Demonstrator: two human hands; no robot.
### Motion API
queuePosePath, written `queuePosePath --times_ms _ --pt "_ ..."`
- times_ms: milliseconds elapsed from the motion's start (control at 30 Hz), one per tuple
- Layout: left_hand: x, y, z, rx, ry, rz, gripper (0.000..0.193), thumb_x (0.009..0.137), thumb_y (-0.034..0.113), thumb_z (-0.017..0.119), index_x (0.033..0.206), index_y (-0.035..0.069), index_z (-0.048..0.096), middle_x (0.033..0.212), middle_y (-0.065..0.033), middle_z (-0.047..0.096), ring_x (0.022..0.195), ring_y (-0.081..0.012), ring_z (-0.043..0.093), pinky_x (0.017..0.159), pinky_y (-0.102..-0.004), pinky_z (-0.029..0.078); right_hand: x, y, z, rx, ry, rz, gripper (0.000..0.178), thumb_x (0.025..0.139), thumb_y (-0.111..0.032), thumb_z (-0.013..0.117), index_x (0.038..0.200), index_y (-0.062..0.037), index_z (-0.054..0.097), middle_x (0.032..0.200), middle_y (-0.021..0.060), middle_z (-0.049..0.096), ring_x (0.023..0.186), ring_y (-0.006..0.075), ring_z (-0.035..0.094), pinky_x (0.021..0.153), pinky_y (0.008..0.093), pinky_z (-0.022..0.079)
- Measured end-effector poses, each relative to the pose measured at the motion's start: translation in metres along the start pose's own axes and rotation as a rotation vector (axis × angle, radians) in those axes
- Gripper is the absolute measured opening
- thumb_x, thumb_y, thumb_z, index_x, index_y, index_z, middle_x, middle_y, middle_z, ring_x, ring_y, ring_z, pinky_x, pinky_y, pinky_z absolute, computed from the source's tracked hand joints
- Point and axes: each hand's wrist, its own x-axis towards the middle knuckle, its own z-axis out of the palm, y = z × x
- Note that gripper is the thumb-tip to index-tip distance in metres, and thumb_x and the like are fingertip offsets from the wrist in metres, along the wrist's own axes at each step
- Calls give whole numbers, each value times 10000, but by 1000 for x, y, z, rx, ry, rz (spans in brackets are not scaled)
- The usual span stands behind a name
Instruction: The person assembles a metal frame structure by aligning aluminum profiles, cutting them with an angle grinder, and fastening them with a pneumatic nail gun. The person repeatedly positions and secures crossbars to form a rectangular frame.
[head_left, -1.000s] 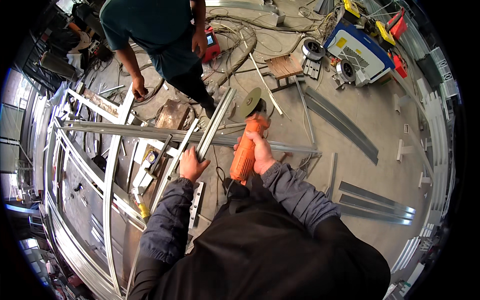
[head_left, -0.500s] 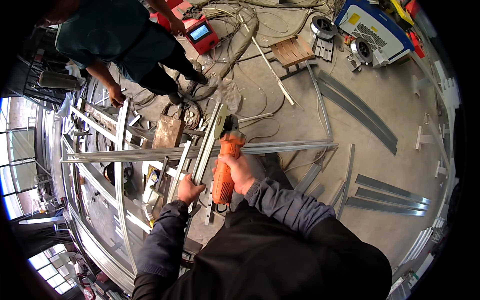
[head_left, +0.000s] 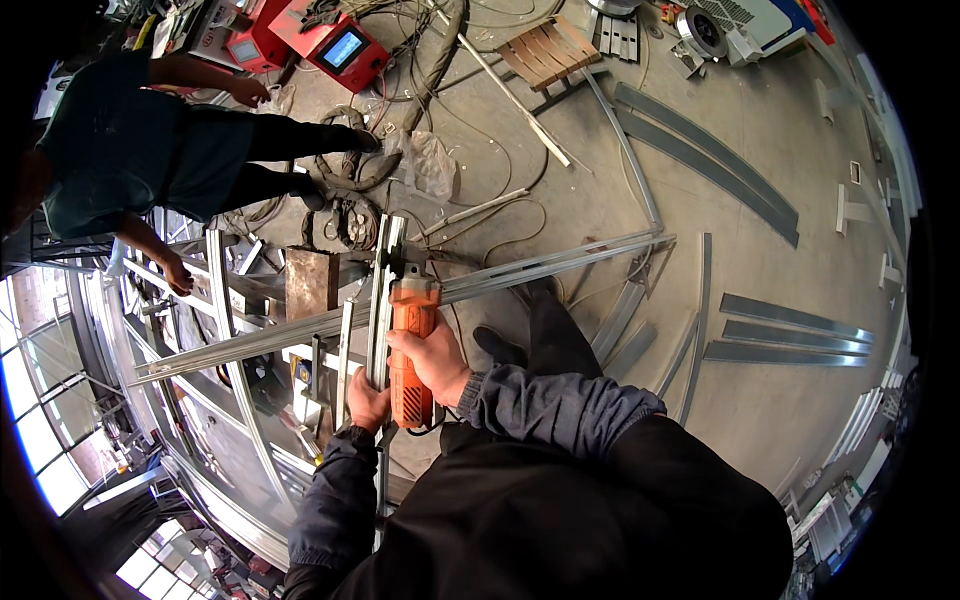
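My right hand (head_left: pixel 432 358) is closed round the orange body of an angle grinder (head_left: pixel 411 385), its head pointing away from me. The grinder's disc is hard to make out, narrow and dark against the metal. Just left of it, my left hand (head_left: pixel 368 402) grips a long silver metal profile (head_left: pixel 379 315) that runs away from me alongside the grinder. The profile crosses over a bundle of long metal strips (head_left: pixel 270 342) lying crosswise.
A co-worker in dark clothes (head_left: pixel 130 140) stands at the far left, one hand (head_left: pixel 178 276) low near the metal frame (head_left: pixel 228 330). Red machines (head_left: pixel 340 50), cables and a wooden-slatted stool (head_left: pixel 545 50) are beyond. Grey strips (head_left: pixel 780 332) lie on the floor at right.
The view has shifted. The grinder has turned, its disc no longer showing broadly, and sits closer beside the profile. The co-worker's hand has come off the upright bar.
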Motion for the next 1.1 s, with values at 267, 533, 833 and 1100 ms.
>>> queuePosePath --times_ms 267,533,833,1100 --pt "2 -4 -3 12 9 4 522 752 354 918 1000 -28 662 843 -176 654 749 -378 631 718 -458 531 9 -1 -2 -15 10 12 537 939 -151 834 1379 -69 536 1048 56 669 804 176 704 704 378 629" --pt "2 -20 0 44 -42 -46 600 784 404 921 1092 -45 669 942 -243 688 887 -421 685 806 -468 550 13 0 3 -67 15 14 521 945 -143 823 1380 -67 546 1046 46 672 830 161 693 720 368 623" --pt "-4 -50 -4 -307 -174 220 748 849 260 889 1466 -1 556 1306 -157 659 1158 -336 676 1013 -413 546 19 1 2 -3 -6 -36 494 972 -109 798 1387 -52 536 1108 67 705 903 161 708 751 366 620" --pt "-14 -36 -43 -611 -500 -21 791 933 157 871 1597 12 466 1537 -124 581 1431 -258 551 1213 -424 437 21 -9 7 19 -19 -24 478 963 -150 803 1339 -24 535 1116 81 715 934 166 708 843 363 601"
